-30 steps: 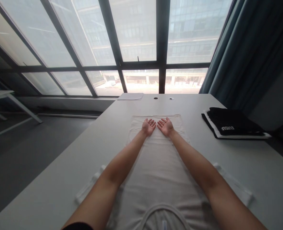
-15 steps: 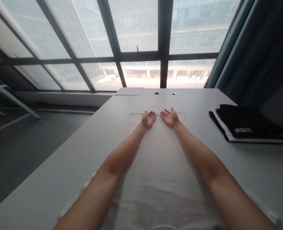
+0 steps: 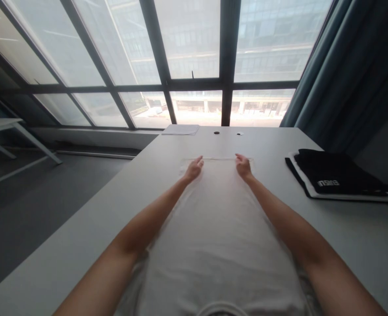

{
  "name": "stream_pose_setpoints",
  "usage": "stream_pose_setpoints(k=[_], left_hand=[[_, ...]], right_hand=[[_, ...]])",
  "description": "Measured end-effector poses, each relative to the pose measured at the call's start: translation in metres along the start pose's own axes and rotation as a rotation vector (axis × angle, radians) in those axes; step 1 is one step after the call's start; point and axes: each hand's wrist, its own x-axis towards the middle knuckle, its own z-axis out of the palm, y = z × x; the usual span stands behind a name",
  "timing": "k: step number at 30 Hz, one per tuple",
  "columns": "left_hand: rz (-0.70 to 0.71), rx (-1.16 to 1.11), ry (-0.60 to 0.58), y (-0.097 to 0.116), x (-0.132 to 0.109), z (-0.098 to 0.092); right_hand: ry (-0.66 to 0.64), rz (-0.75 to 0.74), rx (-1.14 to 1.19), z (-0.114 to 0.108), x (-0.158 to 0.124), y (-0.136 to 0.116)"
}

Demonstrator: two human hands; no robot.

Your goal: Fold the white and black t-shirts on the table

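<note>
A white T-shirt [image 3: 220, 228] lies spread lengthwise on the pale table, with its round collar at the bottom edge of the view and its hem at the far end. My left hand [image 3: 194, 168] is at the left part of the hem, fingers curled in and closed on the cloth. Opposite it, my right hand [image 3: 243, 166] grips the right part of the hem in the same way. Between the two hands the hem runs fairly straight. Soft wrinkles cross the shirt nearer to me, and my forearms lie along both its sides.
A folded stack of black and white clothes [image 3: 340, 175] lies at the right of the table [image 3: 115, 219]. White papers [image 3: 180, 129] rest at the far left corner, near two cable holes. Beyond are windows and a blue curtain [image 3: 315, 74]; another table [image 3: 3, 125] stands left.
My hands have moved apart along the hem and turned from open, palms up, to curled fingers. More of the collar shows at the bottom, and the camera view has shifted slightly.
</note>
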Motion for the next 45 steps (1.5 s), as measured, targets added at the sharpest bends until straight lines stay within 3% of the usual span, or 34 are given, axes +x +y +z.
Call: stream_pose_setpoints(k=[2, 3, 5, 6, 8, 11, 13, 15, 17, 20, 23, 29, 32, 37, 45], left_hand=[[0.053, 0.162, -0.183, -0.024, -0.037, 0.011], [0.169, 0.467, -0.376, -0.035, -0.056, 0.012], [0.360, 0.950, -0.591, -0.048, -0.086, 0.002], [0.426, 1.142, -0.635, -0.049, -0.096, -0.006], [0.462, 1.353, -0.593, -0.045, -0.106, -0.027], [0.398, 1.465, -0.444, -0.026, -0.105, -0.052], [0.361, 1.486, -0.396, -0.017, -0.111, -0.057], [0.380, 1.481, -0.440, -0.015, -0.132, -0.051], [0.452, 1.463, -0.571, -0.021, -0.168, -0.041], [0.549, 1.457, -0.759, -0.036, -0.230, -0.029], [0.564, 1.472, -0.792, -0.038, -0.263, -0.027], [0.552, 1.478, -0.509, -0.006, -0.240, -0.053], [0.510, 1.570, -0.443, -0.009, -0.236, -0.076], [0.506, 1.649, -0.369, -0.025, -0.240, -0.101], [0.465, 1.769, -0.256, -0.013, -0.239, -0.115]], right_hand=[[-0.145, -0.145, -0.056, 0.023, -0.040, -0.007], [-0.334, -0.346, -0.185, 0.029, -0.059, -0.008], [-0.553, -0.572, -0.394, 0.025, -0.090, -0.001], [-0.601, -0.603, -0.489, 0.016, -0.098, 0.004], [-0.610, -0.549, -0.642, -0.012, -0.104, 0.017], [-0.519, -0.392, -0.812, -0.056, -0.097, 0.026], [-0.407, -0.303, -0.872, -0.071, -0.102, 0.022], [-0.315, -0.267, -0.870, -0.069, -0.124, 0.012], [-0.298, -0.303, -0.815, -0.055, -0.163, 0.001], [-0.396, -0.412, -0.741, -0.033, -0.231, -0.011], [-0.464, -0.435, -0.725, -0.030, -0.276, -0.015], [-0.333, -0.335, -0.800, -0.076, -0.280, -0.012], [-0.306, -0.281, -0.867, -0.091, -0.281, -0.002], [-0.305, -0.264, -0.919, -0.093, -0.288, 0.016], [-0.239, -0.350, -0.943, -0.093, -0.288, 0.026]])
